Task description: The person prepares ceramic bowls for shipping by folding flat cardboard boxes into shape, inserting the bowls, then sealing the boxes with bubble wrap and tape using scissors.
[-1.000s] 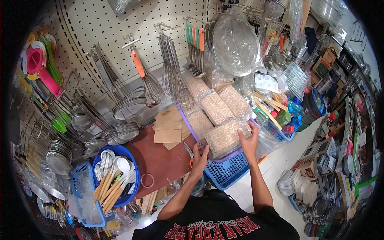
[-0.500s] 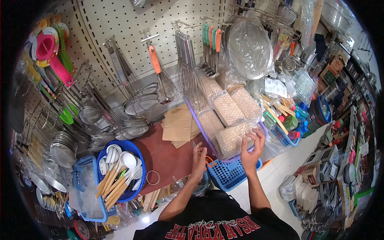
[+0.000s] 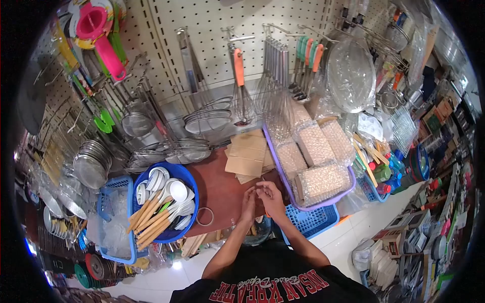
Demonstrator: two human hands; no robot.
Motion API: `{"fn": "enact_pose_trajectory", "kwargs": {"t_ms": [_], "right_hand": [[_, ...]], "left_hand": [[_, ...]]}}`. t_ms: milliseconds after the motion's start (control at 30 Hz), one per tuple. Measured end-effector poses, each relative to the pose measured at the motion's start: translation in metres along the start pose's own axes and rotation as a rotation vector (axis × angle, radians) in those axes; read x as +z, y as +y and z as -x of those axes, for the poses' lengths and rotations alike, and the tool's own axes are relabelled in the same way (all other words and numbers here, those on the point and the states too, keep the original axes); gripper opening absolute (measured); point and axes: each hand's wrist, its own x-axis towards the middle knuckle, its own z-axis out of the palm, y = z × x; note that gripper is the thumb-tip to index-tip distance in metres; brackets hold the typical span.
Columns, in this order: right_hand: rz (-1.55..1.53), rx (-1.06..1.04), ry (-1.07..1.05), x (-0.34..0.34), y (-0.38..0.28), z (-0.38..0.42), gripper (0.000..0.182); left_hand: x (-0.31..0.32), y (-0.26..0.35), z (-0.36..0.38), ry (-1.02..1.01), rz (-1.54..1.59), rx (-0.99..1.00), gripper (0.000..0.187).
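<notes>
My left hand (image 3: 247, 204) and my right hand (image 3: 271, 198) meet in front of me, above the near edge of the reddish-brown table (image 3: 212, 177). Curled fingers on both hands come together at the tips. A thin, small item seems to be between them, too small to make out. Just beyond the fingertips lie flat brown cardboard pieces (image 3: 246, 154). To the right of my hands, a purple basket (image 3: 290, 194) carries several bubble-wrapped boxes (image 3: 323, 184).
At left stand a blue basin (image 3: 194, 202) of wooden-handled utensils (image 3: 156, 217) and a light-blue basket (image 3: 108, 202) with clear plastic. A tape ring (image 3: 205, 216) lies by the basin. Whisks (image 3: 241, 103) and strainers (image 3: 209, 118) hang behind. A blue basket (image 3: 323, 217) sits below the purple one.
My right hand has left the bubble-wrapped box and moved left to meet my left hand. The view has turned, so the surroundings appear shifted to the right.
</notes>
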Motion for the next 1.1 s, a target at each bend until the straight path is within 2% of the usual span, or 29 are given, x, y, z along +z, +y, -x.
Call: {"fn": "enact_pose_trajectory", "kwargs": {"t_ms": [67,100,133,233,367,467,567,667,767,867,967,1100], "right_hand": [[0.060,0.050,0.049,0.004,0.024,-0.012,0.026],[0.091,0.071,0.074,0.005,0.037,-0.019,0.028],[0.104,0.183,0.042,0.002,0.059,-0.028,0.035],[0.101,0.234,0.037,0.008,0.079,-0.040,0.042],[-0.010,0.355,0.118,0.013,0.079,-0.058,0.043],[-0.012,0.450,0.148,0.004,0.092,-0.075,0.043],[-0.228,0.562,0.152,-0.001,0.099,-0.083,0.038],[-0.276,0.535,0.172,-0.001,0.097,-0.084,0.036],[-0.193,0.576,0.147,0.000,0.089,-0.079,0.035],[-0.214,0.448,0.161,0.003,0.112,-0.066,0.041],[-0.226,0.386,0.210,0.014,0.107,-0.044,0.040],[-0.435,0.525,0.130,0.026,0.095,-0.017,0.038]], "left_hand": [[0.001,0.023,0.014,0.002,0.012,-0.128,0.038],[-0.004,0.022,0.014,-0.004,0.031,-0.126,0.038],[-0.012,0.018,0.013,-0.010,0.050,-0.124,0.038],[-0.029,0.011,0.008,0.009,0.070,-0.119,0.037],[-0.036,0.018,0.011,0.064,0.027,-0.132,0.039],[-0.042,0.018,0.014,0.025,0.065,-0.136,0.039],[-0.048,0.020,0.013,0.014,0.027,-0.162,0.039],[-0.047,0.021,0.016,0.022,0.043,-0.153,0.039],[-0.049,0.022,0.014,0.036,0.021,-0.154,0.039],[-0.047,0.026,0.015,0.049,0.034,-0.129,0.039],[-0.054,0.023,0.008,0.086,-0.021,-0.125,0.039],[-0.048,0.033,0.012,0.097,0.023,-0.058,0.038]]}}
